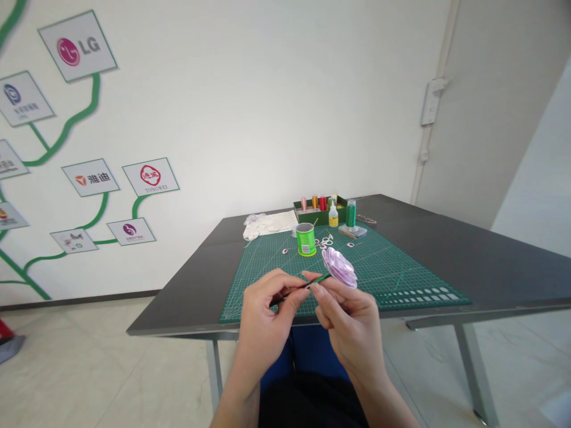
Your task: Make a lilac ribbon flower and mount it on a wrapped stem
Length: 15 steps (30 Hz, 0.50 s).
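Note:
A lilac fabric flower (339,268) sits at the upper end of a thin stem (319,279), tilted up to the right above the near edge of the green cutting mat (263,270). The stem is green below the bloom and dark further down. My left hand (267,315) is closed around the dark lower part. Just under the flower, my right hand (354,318) pinches the green part between thumb and fingers. Both sets of fingertips nearly meet; whether thread or tape lies between them is too small to tell.
On the mat stand a green can (306,242), white-handled scissors (327,241) and two small wire pieces. Behind them are a glue bottle (333,215), a green thread spool (351,214), a green box (311,217) of spools, and a white sheet (279,222) with pale pieces.

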### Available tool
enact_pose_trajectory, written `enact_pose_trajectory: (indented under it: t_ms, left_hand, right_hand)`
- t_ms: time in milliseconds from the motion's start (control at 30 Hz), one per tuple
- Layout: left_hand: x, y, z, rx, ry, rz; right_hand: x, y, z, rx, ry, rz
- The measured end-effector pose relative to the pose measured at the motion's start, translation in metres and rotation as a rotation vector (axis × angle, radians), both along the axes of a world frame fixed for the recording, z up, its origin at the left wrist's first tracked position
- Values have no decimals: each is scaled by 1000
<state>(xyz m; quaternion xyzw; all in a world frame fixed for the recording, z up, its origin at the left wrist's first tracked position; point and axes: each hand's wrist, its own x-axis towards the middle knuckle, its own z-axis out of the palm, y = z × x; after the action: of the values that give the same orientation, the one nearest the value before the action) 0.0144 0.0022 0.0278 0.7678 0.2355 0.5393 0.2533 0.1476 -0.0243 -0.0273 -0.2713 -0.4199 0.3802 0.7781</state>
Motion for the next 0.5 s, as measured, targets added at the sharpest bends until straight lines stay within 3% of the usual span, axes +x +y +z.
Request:
enact_pose_trajectory:
  t_ms: [300, 500]
  left_hand:
    - [0, -3, -1, 29, -25, 28]
    - [-1, -2, 1, 0, 13, -39]
  right_hand:
    - [0, 1, -6, -42, 11, -5]
    - [0, 2, -4, -5, -4, -27]
